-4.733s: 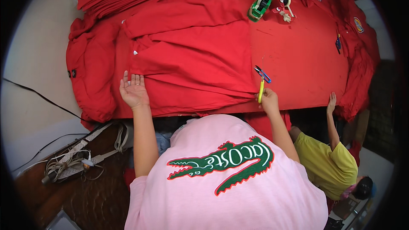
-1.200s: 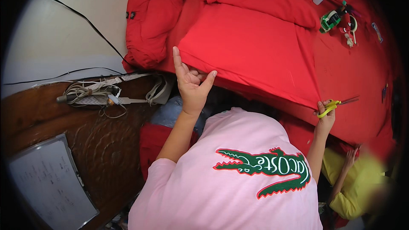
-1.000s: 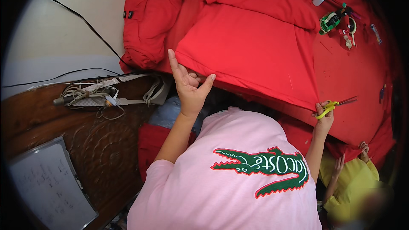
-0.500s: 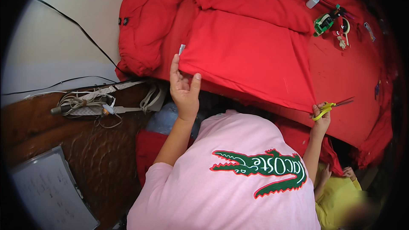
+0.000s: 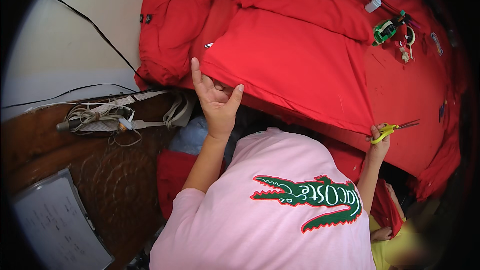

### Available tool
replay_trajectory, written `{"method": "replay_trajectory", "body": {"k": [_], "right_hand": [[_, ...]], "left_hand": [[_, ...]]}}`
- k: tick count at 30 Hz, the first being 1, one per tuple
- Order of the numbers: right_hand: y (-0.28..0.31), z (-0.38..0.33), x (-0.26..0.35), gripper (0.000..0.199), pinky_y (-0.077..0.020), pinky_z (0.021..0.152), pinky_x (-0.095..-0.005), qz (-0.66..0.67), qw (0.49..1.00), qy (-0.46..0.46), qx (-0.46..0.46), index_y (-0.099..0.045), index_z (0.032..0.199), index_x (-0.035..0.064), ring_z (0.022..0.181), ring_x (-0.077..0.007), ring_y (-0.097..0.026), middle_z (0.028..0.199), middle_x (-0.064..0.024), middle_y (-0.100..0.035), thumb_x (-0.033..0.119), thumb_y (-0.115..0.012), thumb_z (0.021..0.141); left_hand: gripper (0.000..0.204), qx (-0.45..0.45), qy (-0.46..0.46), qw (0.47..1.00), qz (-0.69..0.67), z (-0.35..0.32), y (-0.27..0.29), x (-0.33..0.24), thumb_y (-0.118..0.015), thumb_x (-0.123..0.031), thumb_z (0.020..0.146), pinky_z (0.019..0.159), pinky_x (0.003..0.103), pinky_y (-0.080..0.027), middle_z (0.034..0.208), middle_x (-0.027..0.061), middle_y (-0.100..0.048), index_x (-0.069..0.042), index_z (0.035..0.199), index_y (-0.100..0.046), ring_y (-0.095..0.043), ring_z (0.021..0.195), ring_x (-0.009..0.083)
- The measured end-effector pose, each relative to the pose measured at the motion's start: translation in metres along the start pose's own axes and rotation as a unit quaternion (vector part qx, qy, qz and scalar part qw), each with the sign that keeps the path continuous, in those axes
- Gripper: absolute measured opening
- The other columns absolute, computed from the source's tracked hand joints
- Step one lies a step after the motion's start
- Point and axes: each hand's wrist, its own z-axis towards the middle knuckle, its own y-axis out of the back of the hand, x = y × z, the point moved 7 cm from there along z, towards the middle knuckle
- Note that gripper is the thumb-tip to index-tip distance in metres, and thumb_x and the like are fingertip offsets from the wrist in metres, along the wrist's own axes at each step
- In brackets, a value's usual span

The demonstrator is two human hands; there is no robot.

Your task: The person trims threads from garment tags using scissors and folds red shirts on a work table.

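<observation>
A red garment (image 5: 295, 60) lies flat across the table, its near hem running along the front edge. At its left corner, my left hand (image 5: 219, 105) is palm up. Its index finger and thumb are stretched apart, and its other fingers curl beside the hem. A small white label (image 5: 209, 45) sticks out by that corner. My right hand (image 5: 378, 142) is closed around the yellow handles of a pair of scissors (image 5: 387, 132), blades pointing right. The same fingers meet the garment's right corner; whether they pinch the cloth is hard to make out.
More red garments (image 5: 175, 30) are piled around the table (image 5: 405, 100). A white bottle (image 5: 373, 5) and a green tape dispenser (image 5: 384, 32) stand at the far right. Bundled cables (image 5: 95, 117) and a whiteboard (image 5: 60, 225) are on the left. Another person's hand (image 5: 382, 233) shows at lower right.
The garment's left corner has shifted left and toward me, and the label is less exposed. My left hand has turned slightly. My right hand keeps the scissors, nearly still. The other person's hands have moved.
</observation>
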Motion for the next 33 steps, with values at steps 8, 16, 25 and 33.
{"method": "replay_trajectory", "body": {"k": [8, 16, 25, 33], "right_hand": [[0.006, 0.004, -0.004, 0.031, -0.0507, 0.057, -0.0230, -0.011, 1.000, 0.005, 0.004, -0.060, 0.117, 0.0123, 0.086, -0.0067, -0.062, 0.102, 0.0040, -0.061, 0.002, -0.074, 0.092], [0.001, 0.002, -0.001, 0.028, -0.0520, 0.055, -0.0221, 0.002, 1.000, 0.004, -0.008, -0.061, 0.113, 0.0116, 0.078, -0.0059, -0.061, 0.098, 0.0028, -0.061, 0.000, -0.074, 0.092], [0.004, 0.002, -0.002, 0.026, -0.0511, 0.057, -0.0230, 0.009, 1.000, 0.001, -0.005, -0.060, 0.113, 0.0114, 0.083, -0.0061, -0.061, 0.099, 0.0027, -0.060, 0.001, -0.073, 0.093], [0.001, 0.002, 0.000, 0.027, -0.0509, 0.056, -0.0233, 0.037, 0.999, -0.016, -0.010, -0.060, 0.113, 0.0114, 0.083, -0.0070, -0.061, 0.099, 0.0025, -0.061, 0.001, -0.074, 0.092]], "left_hand": [[0.113, 0.026, -0.002, 0.998, 0.058, -0.004, -0.002, -0.004, -0.069, 0.019, 0.080, 0.099, 0.032, -0.055, 0.154, 0.0216, -0.041, -0.011, 0.165, -0.001, -0.057, 0.129, 0.0237], [0.114, 0.048, 0.006, 0.995, 0.092, -0.004, -0.011, -0.009, -0.071, 0.019, 0.077, 0.099, 0.032, -0.055, 0.160, 0.0238, -0.031, -0.006, 0.165, -0.003, -0.056, 0.131, 0.0242], [0.104, -0.012, -0.020, 0.999, 0.024, 0.000, -0.003, -0.011, -0.069, 0.019, 0.081, 0.102, 0.033, -0.053, 0.157, 0.0206, -0.036, -0.005, 0.164, -0.011, -0.061, 0.124, 0.0227], [0.080, -0.008, 0.033, 0.997, 0.063, -0.001, 0.020, 0.010, -0.064, 0.013, 0.091, 0.097, 0.025, -0.051, 0.142, 0.0153, -0.052, -0.001, 0.162, -0.027, -0.061, 0.116, 0.0144]]}}
